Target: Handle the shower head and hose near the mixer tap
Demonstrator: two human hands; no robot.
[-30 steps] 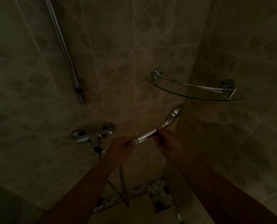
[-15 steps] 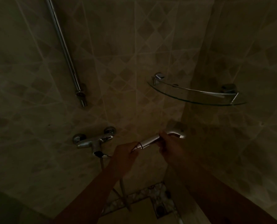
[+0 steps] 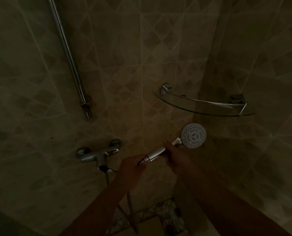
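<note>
My right hand (image 3: 175, 156) is curled round the upper part of the shower head's (image 3: 193, 135) chrome handle, just below the neck. My left hand (image 3: 132, 166) grips the lower end of that handle, fingers wrapped about the dark connector where the hose (image 3: 130, 200) joins; the fingertips themselves are too dim for me to make out. The handle runs between the two hands, tilted up toward two o'clock, and the round white spray face is turned toward me, its nozzle dots plain to see.

The hose drops from under my left wrist toward six o'clock, down to the patterned floor border (image 3: 152, 213). At nine o'clock from my left hand, close by, sits the chrome mixer tap (image 3: 97, 155), fixed to the tiled wall (image 3: 141, 65), with a hose fitting just below it. At eleven o'clock, well apart, a chrome riser rail (image 3: 68, 53) slants up the wall, its lower end bare. At one o'clock from the spray face, near but not touching, a curved glass corner shelf (image 3: 201, 108) with a chrome rail spans the corner between the two walls. The light is very low throughout.
</note>
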